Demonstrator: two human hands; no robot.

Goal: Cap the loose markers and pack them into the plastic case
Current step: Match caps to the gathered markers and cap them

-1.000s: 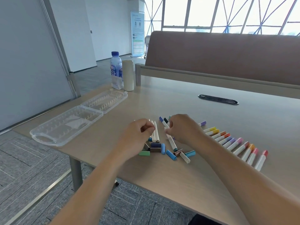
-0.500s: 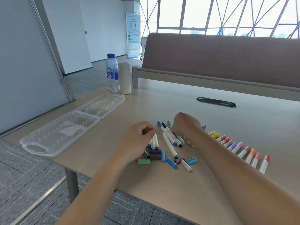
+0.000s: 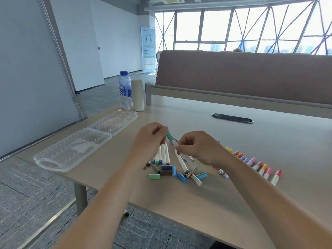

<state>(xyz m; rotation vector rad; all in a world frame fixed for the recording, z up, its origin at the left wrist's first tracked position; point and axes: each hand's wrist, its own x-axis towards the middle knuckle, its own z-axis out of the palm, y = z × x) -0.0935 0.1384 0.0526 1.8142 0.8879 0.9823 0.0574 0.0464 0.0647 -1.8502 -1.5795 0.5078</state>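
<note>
Beige desk [image 3: 269, 150] carries the open clear case [image 3: 59, 159] at left, nothing packed inside. The left hand [image 3: 150, 141] pinches a teal cap [image 3: 169, 136]; the right hand [image 3: 196, 147] pinches a marker [image 3: 174, 143]. Risk: an angled push skews the cap, leaving it unseated.

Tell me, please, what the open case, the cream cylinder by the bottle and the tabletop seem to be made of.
Case: clear, glossy hard plastic; the tan surface beneath shows through it, and its moulded ribs catch the light.
Cream cylinder: opaque and matte, perhaps plastic or coated metal; the look leaves it open.
Tabletop: probably pale wood-look laminate, smooth with a soft sheen.
</note>
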